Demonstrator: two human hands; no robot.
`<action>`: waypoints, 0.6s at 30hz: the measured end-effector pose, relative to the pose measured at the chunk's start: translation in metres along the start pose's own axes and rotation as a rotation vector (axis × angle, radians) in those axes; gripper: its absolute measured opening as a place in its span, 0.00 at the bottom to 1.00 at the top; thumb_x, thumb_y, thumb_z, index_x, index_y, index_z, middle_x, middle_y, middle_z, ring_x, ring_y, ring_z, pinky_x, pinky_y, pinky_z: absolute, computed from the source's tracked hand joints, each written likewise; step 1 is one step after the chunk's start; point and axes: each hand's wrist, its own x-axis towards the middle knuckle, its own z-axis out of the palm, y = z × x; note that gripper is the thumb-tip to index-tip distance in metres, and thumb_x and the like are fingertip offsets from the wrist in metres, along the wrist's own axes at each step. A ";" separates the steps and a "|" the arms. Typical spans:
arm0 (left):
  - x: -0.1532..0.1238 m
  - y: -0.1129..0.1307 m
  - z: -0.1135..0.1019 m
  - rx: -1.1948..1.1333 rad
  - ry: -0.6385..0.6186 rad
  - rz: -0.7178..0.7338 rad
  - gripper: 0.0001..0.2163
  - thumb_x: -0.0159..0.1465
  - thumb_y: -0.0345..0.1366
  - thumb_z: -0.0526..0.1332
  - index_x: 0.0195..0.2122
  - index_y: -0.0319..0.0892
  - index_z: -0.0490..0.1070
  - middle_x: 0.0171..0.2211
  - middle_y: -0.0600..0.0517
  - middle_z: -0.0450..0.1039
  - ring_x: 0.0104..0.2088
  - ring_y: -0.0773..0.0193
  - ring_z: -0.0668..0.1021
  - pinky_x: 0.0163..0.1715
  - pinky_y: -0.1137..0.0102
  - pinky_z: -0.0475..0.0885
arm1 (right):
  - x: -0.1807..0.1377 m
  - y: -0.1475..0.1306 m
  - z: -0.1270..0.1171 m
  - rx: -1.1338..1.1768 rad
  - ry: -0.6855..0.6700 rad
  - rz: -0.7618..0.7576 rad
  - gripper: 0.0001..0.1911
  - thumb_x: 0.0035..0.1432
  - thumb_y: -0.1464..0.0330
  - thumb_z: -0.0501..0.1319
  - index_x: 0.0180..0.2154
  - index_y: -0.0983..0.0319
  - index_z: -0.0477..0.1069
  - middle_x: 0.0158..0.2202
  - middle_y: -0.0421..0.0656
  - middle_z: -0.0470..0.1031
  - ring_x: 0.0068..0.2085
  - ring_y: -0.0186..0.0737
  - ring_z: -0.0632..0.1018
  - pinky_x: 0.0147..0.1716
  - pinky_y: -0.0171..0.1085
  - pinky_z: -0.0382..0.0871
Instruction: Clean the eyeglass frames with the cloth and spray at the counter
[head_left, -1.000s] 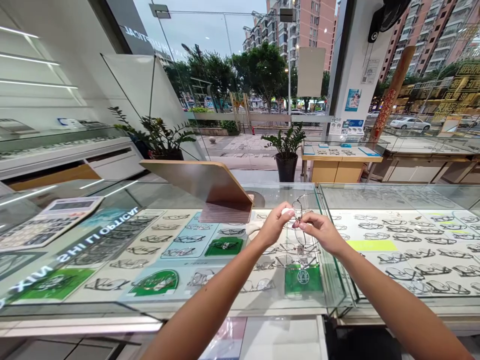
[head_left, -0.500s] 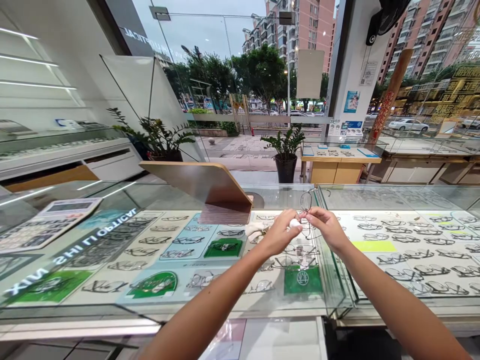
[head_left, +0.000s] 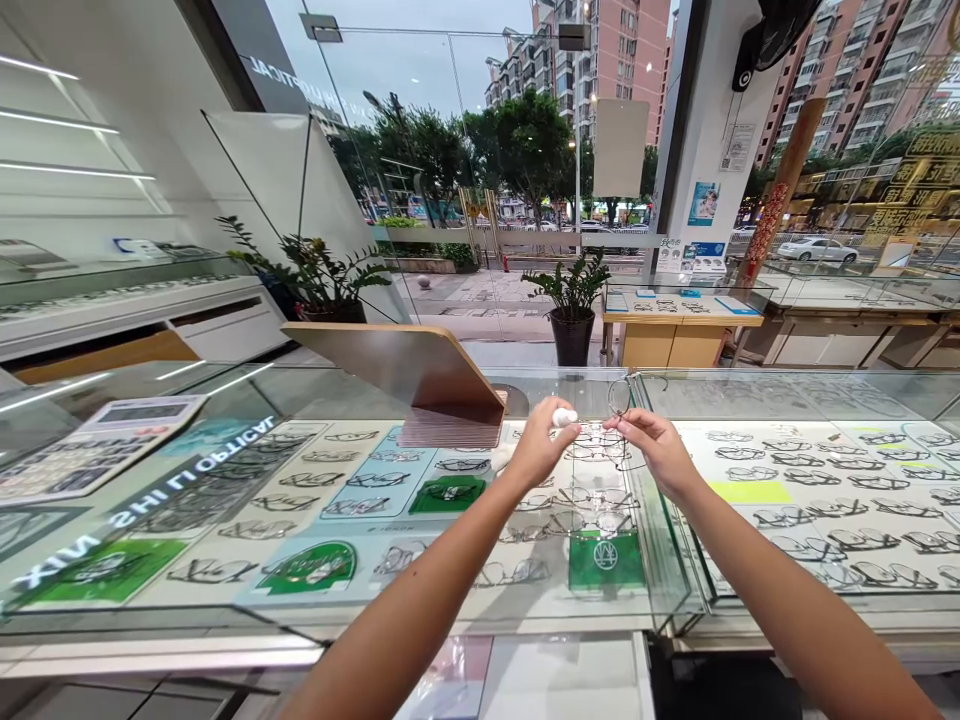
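Note:
My right hand (head_left: 652, 447) pinches a thin wire-rimmed pair of glasses (head_left: 619, 398) above the glass display counter (head_left: 300, 600). One lens stands up above my fingers. My left hand (head_left: 541, 447) is closed on a small white object (head_left: 564, 416), perhaps a cloth or pad, held just left of the glasses. Both hands hover over the seam between two counter sections. A crumpled white cloth (head_left: 501, 457) lies on the glass under my left wrist.
Rows of glasses lie inside the cases on green, blue and yellow cards (head_left: 606, 558). A tilted wooden-backed mirror (head_left: 411, 372) stands on the counter to the left, a calculator (head_left: 97, 435) farther left. Potted plants (head_left: 574, 300) and a glass shopfront lie beyond.
My hands have drawn slightly apart and risen. The left hand lifted the white object off the frame, and the glasses moved a little right and up in my right hand.

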 end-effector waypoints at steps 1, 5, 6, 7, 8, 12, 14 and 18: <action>0.004 -0.005 -0.004 0.036 0.043 -0.050 0.07 0.64 0.42 0.57 0.39 0.45 0.64 0.41 0.49 0.69 0.45 0.54 0.72 0.47 0.61 0.67 | 0.001 0.000 -0.001 0.008 0.011 0.004 0.22 0.49 0.46 0.73 0.32 0.56 0.78 0.38 0.44 0.85 0.46 0.48 0.82 0.54 0.49 0.72; 0.018 -0.027 -0.019 0.114 0.141 -0.233 0.07 0.65 0.33 0.52 0.43 0.45 0.64 0.45 0.48 0.71 0.47 0.55 0.73 0.49 0.63 0.68 | 0.002 0.001 -0.002 0.021 0.005 0.023 0.21 0.48 0.47 0.74 0.30 0.56 0.77 0.37 0.43 0.85 0.46 0.48 0.82 0.53 0.48 0.72; 0.020 -0.031 -0.022 0.126 0.141 -0.257 0.07 0.66 0.34 0.52 0.45 0.45 0.64 0.45 0.48 0.72 0.46 0.55 0.74 0.49 0.63 0.68 | 0.002 0.001 -0.002 0.017 -0.002 0.028 0.21 0.48 0.47 0.74 0.30 0.56 0.77 0.37 0.43 0.84 0.46 0.48 0.81 0.52 0.47 0.72; 0.022 -0.035 -0.025 0.151 0.138 -0.275 0.08 0.67 0.34 0.52 0.46 0.46 0.64 0.45 0.48 0.73 0.46 0.55 0.75 0.48 0.63 0.69 | 0.002 0.001 -0.002 0.013 -0.005 0.032 0.21 0.48 0.47 0.74 0.30 0.56 0.78 0.37 0.43 0.84 0.45 0.48 0.81 0.51 0.47 0.72; 0.023 -0.038 -0.027 0.186 0.133 -0.288 0.08 0.67 0.35 0.53 0.47 0.46 0.64 0.45 0.48 0.75 0.47 0.55 0.76 0.48 0.64 0.69 | 0.002 0.002 -0.002 0.011 -0.006 0.036 0.21 0.48 0.46 0.74 0.30 0.56 0.78 0.36 0.43 0.84 0.45 0.48 0.81 0.50 0.47 0.72; 0.023 -0.046 -0.032 0.313 0.136 -0.330 0.08 0.69 0.35 0.55 0.49 0.46 0.65 0.45 0.47 0.77 0.47 0.52 0.78 0.46 0.64 0.68 | 0.002 0.003 -0.003 0.001 -0.010 0.050 0.22 0.47 0.46 0.74 0.30 0.56 0.77 0.37 0.44 0.84 0.46 0.49 0.81 0.50 0.46 0.71; 0.022 -0.048 -0.032 0.331 0.144 -0.350 0.08 0.69 0.36 0.55 0.48 0.46 0.65 0.44 0.46 0.78 0.44 0.51 0.79 0.42 0.65 0.68 | 0.003 0.003 -0.004 -0.002 -0.015 0.057 0.22 0.48 0.46 0.74 0.30 0.56 0.77 0.37 0.44 0.84 0.46 0.49 0.80 0.50 0.46 0.70; 0.022 -0.050 -0.032 0.378 0.147 -0.375 0.04 0.70 0.37 0.57 0.43 0.45 0.65 0.41 0.45 0.77 0.42 0.51 0.79 0.37 0.66 0.66 | 0.003 0.004 -0.005 -0.008 -0.020 0.065 0.22 0.47 0.45 0.74 0.30 0.56 0.77 0.37 0.44 0.83 0.46 0.48 0.79 0.50 0.45 0.69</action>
